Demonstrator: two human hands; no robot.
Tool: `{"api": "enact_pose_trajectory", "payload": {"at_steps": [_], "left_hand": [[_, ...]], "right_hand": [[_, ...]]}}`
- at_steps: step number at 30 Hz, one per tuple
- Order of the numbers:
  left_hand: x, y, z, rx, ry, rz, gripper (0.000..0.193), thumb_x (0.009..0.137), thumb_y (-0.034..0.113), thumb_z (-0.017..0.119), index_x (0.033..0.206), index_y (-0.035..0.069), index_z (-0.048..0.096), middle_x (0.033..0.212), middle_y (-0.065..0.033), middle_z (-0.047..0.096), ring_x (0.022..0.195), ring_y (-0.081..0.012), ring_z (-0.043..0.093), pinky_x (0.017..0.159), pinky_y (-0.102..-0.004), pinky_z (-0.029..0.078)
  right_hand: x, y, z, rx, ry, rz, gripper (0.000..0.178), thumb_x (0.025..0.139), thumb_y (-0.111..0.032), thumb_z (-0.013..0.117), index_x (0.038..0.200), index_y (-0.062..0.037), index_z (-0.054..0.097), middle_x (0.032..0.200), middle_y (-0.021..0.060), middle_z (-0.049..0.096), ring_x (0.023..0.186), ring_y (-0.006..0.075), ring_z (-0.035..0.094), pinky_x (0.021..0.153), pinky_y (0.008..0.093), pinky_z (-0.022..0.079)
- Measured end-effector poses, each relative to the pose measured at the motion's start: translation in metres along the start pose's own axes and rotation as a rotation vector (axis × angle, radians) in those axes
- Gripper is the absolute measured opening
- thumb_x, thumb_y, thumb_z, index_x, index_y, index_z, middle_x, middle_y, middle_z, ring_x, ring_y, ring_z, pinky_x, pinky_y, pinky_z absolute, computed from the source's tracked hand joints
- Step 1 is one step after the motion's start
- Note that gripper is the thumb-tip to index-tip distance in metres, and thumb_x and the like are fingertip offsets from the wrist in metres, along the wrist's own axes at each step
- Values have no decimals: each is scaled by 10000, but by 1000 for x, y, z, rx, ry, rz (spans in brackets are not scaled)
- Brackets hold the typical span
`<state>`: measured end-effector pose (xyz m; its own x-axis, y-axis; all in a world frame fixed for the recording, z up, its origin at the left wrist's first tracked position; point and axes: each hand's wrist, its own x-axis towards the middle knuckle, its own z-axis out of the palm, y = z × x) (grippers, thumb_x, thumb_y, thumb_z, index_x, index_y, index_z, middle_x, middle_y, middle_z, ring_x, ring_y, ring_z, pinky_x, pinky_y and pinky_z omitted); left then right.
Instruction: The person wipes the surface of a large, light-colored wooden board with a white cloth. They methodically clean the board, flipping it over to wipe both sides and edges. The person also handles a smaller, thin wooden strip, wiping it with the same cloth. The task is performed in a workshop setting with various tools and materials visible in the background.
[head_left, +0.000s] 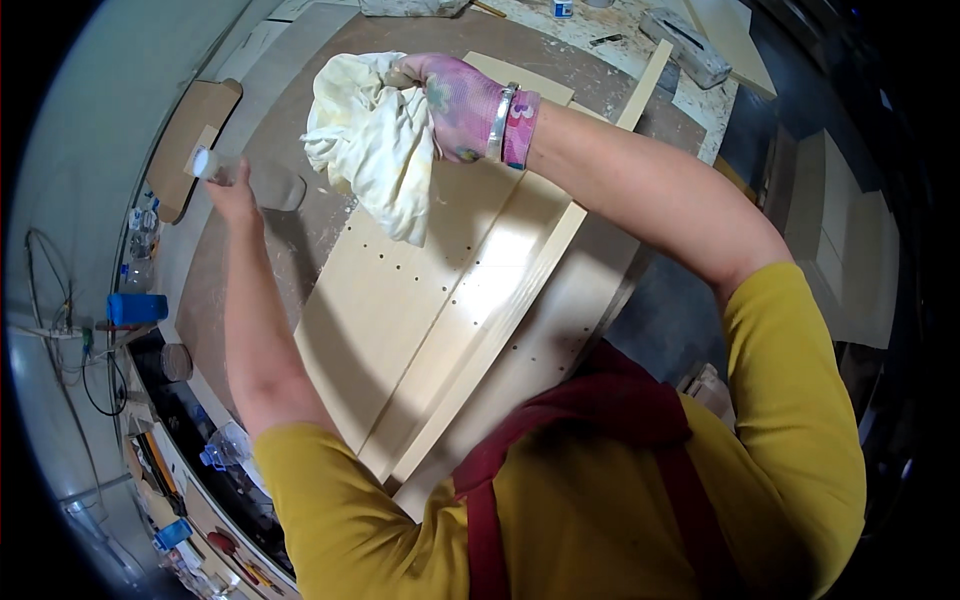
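Note:
My bare left hand (pixel 236 198) is closed around the neck of a clear plastic bottle (pixel 280 187). The bottle is tilted sideways over the table's left part, its white cap toward the left. In a pink patterned glove, my right hand (pixel 465 108) grips a bunched white cloth (pixel 365 140), which hangs down over the far end of a pale wooden panel (pixel 385 310). Small dark holes dot the panel. A long wooden strip (pixel 500 335) runs along its right side. The cloth hides part of the panel, and my right fingertips are partly hidden in its folds.
The panel rests on a brown worktable (pixel 230 310). At the left edge lies a curved brown board (pixel 200 130). Several plastic bottles and a blue box (pixel 137 308) stand beside the wall. Across the far right lie a grey block (pixel 687 48) and more boards (pixel 735 45).

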<state>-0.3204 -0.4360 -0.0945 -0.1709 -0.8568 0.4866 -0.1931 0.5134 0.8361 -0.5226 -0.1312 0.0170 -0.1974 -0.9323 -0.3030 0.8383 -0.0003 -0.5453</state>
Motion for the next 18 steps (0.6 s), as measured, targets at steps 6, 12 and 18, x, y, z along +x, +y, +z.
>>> {"api": "enact_pose_trajectory", "payload": {"at_steps": [6, 12, 18], "left_hand": [[-11, 28, -19, 222, -153, -125, 764, 694, 291, 760, 1262, -13, 349, 1235, -165, 463, 1108, -277, 477, 947, -360, 360], [-119, 217, -101, 314, -984, -194, 468, 890, 395, 481, 1178, 29, 518, 1084, -63, 588, 1023, -159, 519, 864, -267, 385], [-288, 313, -137, 675, -1113, 192, 414, 821, 292, 596, 1121, 43, 457, 872, -147, 607, 807, -283, 605, 676, -365, 484]], "right_hand": [[9, 6, -1, 29, -81, -58, 225, 809, -151, 462, 936, 9, 557, 844, 139, 645, 739, 257, 642, 723, 378, 521], [9, 3, -10, -27, -61, -38, 254, 860, -156, 435, 1018, 7, 550, 939, 123, 636, 845, 231, 638, 816, 363, 507], [-3, -7, 5, 11, -334, -48, 234, 838, -135, 492, 1008, 12, 558, 957, 125, 633, 866, 239, 635, 830, 380, 508]]}}
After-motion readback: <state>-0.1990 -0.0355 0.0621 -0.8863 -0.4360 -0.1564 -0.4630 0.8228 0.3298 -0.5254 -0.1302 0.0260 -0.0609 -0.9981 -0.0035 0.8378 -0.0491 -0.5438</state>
